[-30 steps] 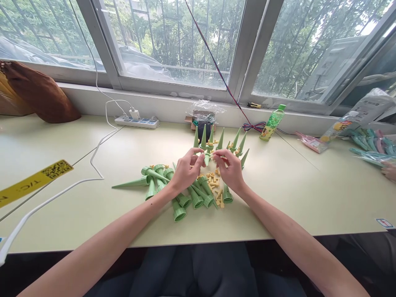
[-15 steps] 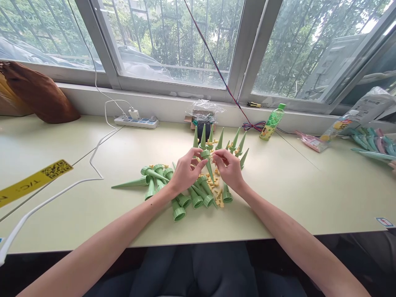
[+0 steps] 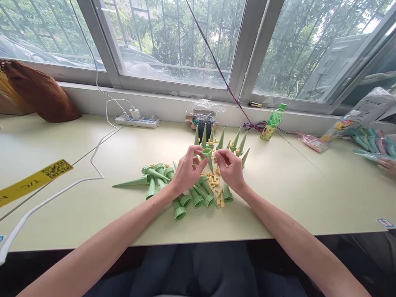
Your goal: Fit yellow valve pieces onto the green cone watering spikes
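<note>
My left hand [image 3: 188,170] is closed around a green plastic watering spike [image 3: 207,154], its round threaded mouth up and its point down. Just right of the spike, my right hand [image 3: 229,168] is closed in a pinch; whatever its fingertips hold is too small to make out. Below both hands lies a pile of small yellow valve pieces [image 3: 214,180]. Loose green spikes [image 3: 198,199] lie heaped to the left and in front. Behind my hands, several green spikes [image 3: 220,139] stand point up, some with yellow pieces fitted.
A white cable [image 3: 100,148] runs across the table's left side to a power strip [image 3: 137,121]. At the back are a small box with plastic wrap [image 3: 204,117] and a green-capped bottle [image 3: 273,122]. Another person's hand [image 3: 387,165] touches bagged items [image 3: 375,142] at the right.
The spike in my left hand has tilted so its open mouth now shows. My right fingers have drawn slightly away from it. The other person's hand has come further into view.
</note>
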Tool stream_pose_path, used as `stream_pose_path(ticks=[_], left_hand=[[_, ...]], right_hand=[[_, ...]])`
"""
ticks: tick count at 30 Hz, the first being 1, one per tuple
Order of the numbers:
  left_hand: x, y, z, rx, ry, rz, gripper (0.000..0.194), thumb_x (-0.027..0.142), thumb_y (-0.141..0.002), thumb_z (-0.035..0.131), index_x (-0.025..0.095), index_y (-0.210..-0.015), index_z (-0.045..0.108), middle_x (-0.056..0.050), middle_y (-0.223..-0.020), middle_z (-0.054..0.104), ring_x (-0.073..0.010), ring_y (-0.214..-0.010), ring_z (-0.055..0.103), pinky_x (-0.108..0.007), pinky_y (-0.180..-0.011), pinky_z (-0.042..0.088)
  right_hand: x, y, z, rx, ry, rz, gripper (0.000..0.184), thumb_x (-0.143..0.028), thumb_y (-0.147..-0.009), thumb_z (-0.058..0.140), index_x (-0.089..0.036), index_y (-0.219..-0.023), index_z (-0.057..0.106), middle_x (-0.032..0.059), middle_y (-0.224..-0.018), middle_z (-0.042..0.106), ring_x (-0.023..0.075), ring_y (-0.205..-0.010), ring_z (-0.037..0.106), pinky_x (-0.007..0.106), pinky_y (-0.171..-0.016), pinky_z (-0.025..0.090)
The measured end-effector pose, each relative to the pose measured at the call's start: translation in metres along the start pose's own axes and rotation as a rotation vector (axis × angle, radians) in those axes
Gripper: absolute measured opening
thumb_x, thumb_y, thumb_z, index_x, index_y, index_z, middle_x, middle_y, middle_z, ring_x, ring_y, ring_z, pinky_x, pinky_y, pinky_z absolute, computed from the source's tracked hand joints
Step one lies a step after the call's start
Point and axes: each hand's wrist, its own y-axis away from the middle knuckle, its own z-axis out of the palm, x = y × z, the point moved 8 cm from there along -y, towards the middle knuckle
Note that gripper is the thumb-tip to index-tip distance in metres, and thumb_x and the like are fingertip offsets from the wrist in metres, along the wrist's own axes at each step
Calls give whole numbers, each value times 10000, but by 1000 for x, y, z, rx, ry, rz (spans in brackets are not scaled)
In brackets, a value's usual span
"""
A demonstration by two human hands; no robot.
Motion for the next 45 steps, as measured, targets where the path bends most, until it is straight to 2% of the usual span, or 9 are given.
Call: stream_pose_path(ticks=[2, 4, 8, 13, 17, 24, 30, 40, 45], left_hand=[[-1, -1, -2, 20, 80, -48, 292, 454, -918, 553, 205, -1033, 453, -32, -932, 582, -71, -559, 575, -165, -415, 447], [-6, -1, -1, 5, 156, -110, 320, 497, -938, 495, 179, -904, 497, -19, -788, 598, -77, -497, 565, -160, -375, 406], [-17, 2, 9, -119, 304, -281, 598, 602, -946, 376, 143, -602, 546, -15, -457, 513, -91, -327, 477, -191, -298, 314], [-16, 6, 19, -245, 448, -423, 697, 670, -913, 365, 128, -537, 589, -62, -449, 556, -119, -319, 494, -216, -277, 296], [-17, 9, 27, -350, 520, -477, 724, 702, -901, 338, 116, -596, 634, -113, -574, 644, -131, -386, 547, -220, -305, 332], [-20, 10, 32, -385, 649, -488, 603, 643, -890, 456, 98, -752, 676, -131, -703, 677, -142, -489, 583, -226, -348, 383], [-18, 10, 32, -415, 668, -446, 397, 542, -884, 560, 145, -896, 557, -77, -728, 651, -154, -555, 619, -221, -395, 417], [-8, 8, 27, -408, 434, -285, 340, 511, -890, 567, 176, -903, 510, -34, -764, 619, -135, -578, 610, -217, -402, 453], [-8, 6, 22, -323, 281, -168, 314, 486, -878, 587, 190, -878, 483, -21, -761, 595, -119, -556, 592, -205, -403, 464]], right_hand=[[0, 0, -4, 42, 5, -4, 164, -333, -943, 538, -194, -900, 614, 10, -737, 621, 135, -651, 600, 267, -625, 501], [0, 1, -5, 60, 6, -5, 173, -343, -947, 530, -195, -909, 612, 9, -732, 617, 135, -650, 596, 269, -628, 502], [-3, 2, -4, 41, 6, -39, 166, -334, -950, 528, -196, -915, 613, 6, -734, 618, 130, -648, 590, 266, -633, 504], [-13, 3, -3, 27, 16, -101, 142, -303, -953, 524, -205, -908, 615, 12, -755, 636, 133, -670, 608, 271, -653, 516], [-14, 3, 0, -6, 32, -105, 158, -324, -954, 519, -210, -905, 617, 25, -784, 655, 143, -687, 624, 286, -669, 526], [-11, 2, -1, 0, 22, -118, 137, -293, -949, 527, -207, -896, 619, 22, -784, 648, 139, -685, 605, 280, -668, 510], [-11, 1, -1, 7, 55, -120, 148, -292, -948, 519, -201, -879, 613, 20, -766, 631, 137, -674, 578, 280, -655, 500], [-10, 0, -2, 3, 63, -114, 156, -310, -943, 522, -202, -861, 600, 19, -750, 620, 136, -651, 555, 281, -624, 484], [-7, 0, -2, 3, 89, -98, 179, -330, -945, 514, -202, -852, 598, 17, -741, 614, 132, -631, 537, 277, -605, 468]])
